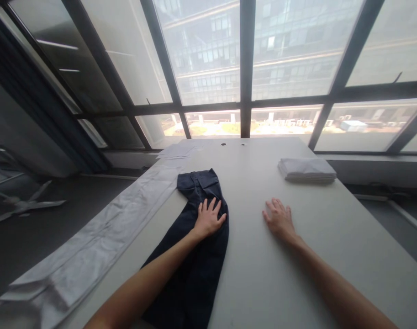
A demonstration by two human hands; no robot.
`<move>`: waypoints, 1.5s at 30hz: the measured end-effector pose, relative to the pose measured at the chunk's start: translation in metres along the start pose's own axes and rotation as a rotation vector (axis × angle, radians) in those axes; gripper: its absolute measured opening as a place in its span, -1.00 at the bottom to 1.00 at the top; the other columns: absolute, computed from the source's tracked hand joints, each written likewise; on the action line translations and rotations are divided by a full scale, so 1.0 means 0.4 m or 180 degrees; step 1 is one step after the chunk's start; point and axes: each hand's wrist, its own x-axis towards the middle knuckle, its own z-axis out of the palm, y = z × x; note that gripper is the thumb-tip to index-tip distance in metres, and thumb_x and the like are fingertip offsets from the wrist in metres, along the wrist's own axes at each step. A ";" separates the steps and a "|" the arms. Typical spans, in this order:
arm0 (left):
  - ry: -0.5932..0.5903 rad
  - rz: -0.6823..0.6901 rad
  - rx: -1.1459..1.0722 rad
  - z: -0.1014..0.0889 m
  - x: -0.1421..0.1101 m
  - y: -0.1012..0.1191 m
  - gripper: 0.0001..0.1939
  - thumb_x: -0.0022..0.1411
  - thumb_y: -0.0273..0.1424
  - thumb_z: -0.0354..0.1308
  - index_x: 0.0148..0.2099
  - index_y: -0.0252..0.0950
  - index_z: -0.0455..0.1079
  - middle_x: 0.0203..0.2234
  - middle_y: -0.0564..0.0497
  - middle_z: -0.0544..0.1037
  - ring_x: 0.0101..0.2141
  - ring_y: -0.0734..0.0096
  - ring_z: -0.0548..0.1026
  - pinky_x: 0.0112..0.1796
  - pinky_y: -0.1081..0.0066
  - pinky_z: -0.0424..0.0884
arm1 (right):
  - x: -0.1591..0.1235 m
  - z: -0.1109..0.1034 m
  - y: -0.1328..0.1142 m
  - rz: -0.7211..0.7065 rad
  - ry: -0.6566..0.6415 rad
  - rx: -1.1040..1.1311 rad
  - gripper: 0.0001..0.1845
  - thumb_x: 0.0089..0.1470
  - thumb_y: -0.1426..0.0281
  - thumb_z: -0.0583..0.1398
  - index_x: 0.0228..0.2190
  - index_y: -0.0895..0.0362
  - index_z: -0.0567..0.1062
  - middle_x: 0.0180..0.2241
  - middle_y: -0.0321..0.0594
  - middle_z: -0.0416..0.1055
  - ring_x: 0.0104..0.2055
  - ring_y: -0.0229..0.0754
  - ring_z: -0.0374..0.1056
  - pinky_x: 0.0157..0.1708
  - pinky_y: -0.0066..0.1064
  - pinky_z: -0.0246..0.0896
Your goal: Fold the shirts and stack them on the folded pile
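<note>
A dark navy pair of trousers [194,256] lies folded lengthwise on the white table [256,274], waistband toward the windows. My left hand [208,218] rests flat on the trousers just below the waistband, fingers spread. My right hand [278,219] lies flat on the bare tabletop to the right of the trousers, fingers apart, holding nothing.
A folded stack of white cloth [307,170] sits at the far right of the table. A long white garment [92,246] drapes along the table's left edge. Papers [177,151] lie at the far left corner. Large windows [242,68] stand behind the table.
</note>
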 end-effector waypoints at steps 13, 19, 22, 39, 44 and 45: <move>0.0241 0.0944 -0.0633 0.015 0.129 0.387 -0.31 0.35 0.01 -0.07 0.41 -0.17 0.15 0.39 -0.09 0.13 0.36 -0.25 -0.03 0.30 -0.16 -0.15 | 0.021 0.008 0.028 0.0084 0.0390 0.0583 -0.49 0.28 0.46 -0.10 0.16 0.16 0.41 0.26 0.03 0.29 0.34 0.05 0.14 0.31 0.15 -0.14; 0.0418 0.0966 -0.1032 0.021 0.145 0.380 -0.38 0.40 -0.03 -0.08 0.37 -0.18 0.21 0.34 -0.10 0.23 0.35 -0.14 0.06 0.30 -0.14 -0.09 | 0.026 -0.006 0.031 -0.0142 0.1177 0.1519 -0.50 0.28 0.24 0.01 0.09 0.23 0.47 0.12 0.10 0.43 0.19 0.04 0.32 0.23 -0.07 0.14; 0.0598 0.0830 -0.1486 0.014 0.151 0.373 -0.48 0.45 -0.20 -0.12 0.36 -0.23 0.21 0.29 -0.11 0.33 0.29 0.07 0.21 0.30 -0.05 -0.01 | 0.021 -0.014 0.024 -0.0609 0.1209 0.1718 -0.55 0.27 0.25 0.05 0.08 0.17 0.49 0.15 0.04 0.40 0.22 0.01 0.28 0.25 -0.09 0.16; 0.0261 0.0468 -0.0771 0.013 0.166 0.176 -0.30 0.46 0.06 -0.34 0.48 -0.17 -0.04 0.42 -0.09 0.06 0.40 0.13 -0.03 0.32 0.00 -0.06 | 0.014 -0.012 0.000 -0.0594 0.0054 0.0612 -0.50 0.32 0.28 0.02 0.21 0.14 0.39 0.32 -0.06 0.21 0.38 -0.03 0.09 0.36 -0.01 -0.13; 0.0166 0.0303 -0.0479 0.007 0.141 0.108 -0.25 0.44 0.08 -0.37 0.48 -0.22 -0.06 0.43 -0.10 0.02 0.40 0.10 -0.06 0.32 0.04 -0.06 | 0.010 -0.017 -0.005 -0.0681 -0.0035 0.0611 -0.47 0.36 0.16 -0.02 0.25 0.08 0.34 0.34 -0.05 0.17 0.40 -0.04 0.03 0.36 0.05 -0.21; 0.0173 0.0275 -0.0454 0.008 0.137 0.102 -0.25 0.45 0.07 -0.37 0.48 -0.25 -0.06 0.43 -0.11 0.02 0.40 0.11 -0.06 0.32 0.05 -0.06 | 0.009 -0.017 -0.005 -0.0716 -0.0065 0.0591 -0.45 0.37 0.14 -0.03 0.26 0.07 0.32 0.35 -0.05 0.15 0.41 -0.04 0.00 0.36 0.07 -0.23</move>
